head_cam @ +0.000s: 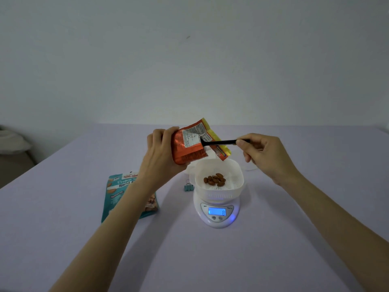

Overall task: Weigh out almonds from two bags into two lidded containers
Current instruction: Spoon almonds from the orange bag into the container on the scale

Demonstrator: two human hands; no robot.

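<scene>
The left grip point(160, 150) holds the orange bag point(189, 153); the right grip point(263, 152) pinches the black spoon point(223, 142). Scoop small, then tip gently onto the almonds point(214, 179) in the white bowl point(240, 175).

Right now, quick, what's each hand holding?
Left hand: grip closed around the orange bag.
Right hand: grip pinching the black spoon, whose tip is in the bag.

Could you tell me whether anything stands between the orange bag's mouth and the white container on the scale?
Nothing visible does. The left hand tilts the orange bag above the open white container; the black spoon in the right hand reaches only into the bag.
</scene>
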